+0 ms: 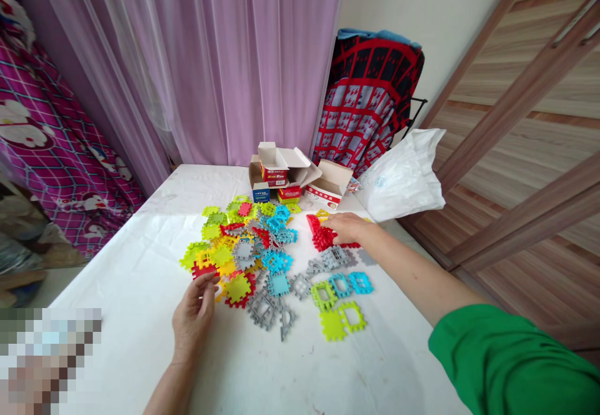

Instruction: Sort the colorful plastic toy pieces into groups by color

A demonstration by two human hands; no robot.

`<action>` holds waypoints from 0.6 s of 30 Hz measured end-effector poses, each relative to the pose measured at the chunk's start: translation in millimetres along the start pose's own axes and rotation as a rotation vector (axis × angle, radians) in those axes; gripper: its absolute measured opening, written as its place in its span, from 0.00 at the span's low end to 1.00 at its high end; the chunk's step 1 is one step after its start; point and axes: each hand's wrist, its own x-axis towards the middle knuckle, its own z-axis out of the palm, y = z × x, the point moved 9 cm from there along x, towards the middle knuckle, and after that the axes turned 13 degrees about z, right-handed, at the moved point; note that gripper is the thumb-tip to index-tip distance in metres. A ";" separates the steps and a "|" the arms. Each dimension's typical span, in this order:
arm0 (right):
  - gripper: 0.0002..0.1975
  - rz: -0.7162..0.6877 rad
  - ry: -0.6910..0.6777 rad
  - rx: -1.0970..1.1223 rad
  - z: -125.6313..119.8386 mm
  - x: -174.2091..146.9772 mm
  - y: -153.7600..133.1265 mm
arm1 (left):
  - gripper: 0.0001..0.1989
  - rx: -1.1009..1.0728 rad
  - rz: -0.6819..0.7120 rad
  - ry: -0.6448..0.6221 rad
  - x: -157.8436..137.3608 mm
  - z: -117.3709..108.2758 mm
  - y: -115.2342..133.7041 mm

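A mixed pile of interlocking plastic building pieces (pixel 244 249) lies mid-table, in yellow, lime, red, blue and grey. My left hand (pixel 194 309) is at its near left edge, fingers loosely bent and apart, beside a dark red piece (pixel 202 270). No piece shows between the fingers. To the right, my right hand (pixel 349 227) reaches over a group of red building pieces (pixel 323 239). Its fingers are closed at a raised red building piece (pixel 312 222); the fingertips are partly hidden. Nearer me lie grey pieces (pixel 335 257), blue pieces (pixel 360 282) and lime pieces (pixel 332 325) in separate groups.
Several opened small cardboard boxes (pixel 328 184) stand at the table's far edge. A white plastic bag (pixel 403 177) sits at the far right corner. Behind are a purple curtain (pixel 234 59) and a cloth-covered chair (pixel 370 90). A wooden wardrobe (pixel 525 152) is at the right.
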 end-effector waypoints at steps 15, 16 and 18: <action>0.19 0.089 0.033 0.060 -26.4 -31.9 7.9 | 0.15 0.013 0.034 0.019 1.1 -1.3 -6.5; 0.17 0.078 0.062 0.101 -25.7 -40.1 -2.5 | 0.15 0.006 0.038 0.023 1.2 -1.2 -6.4; 0.15 0.023 0.122 0.245 -19.9 -59.1 -32.4 | 0.14 -0.018 0.044 0.025 1.2 0.0 -5.8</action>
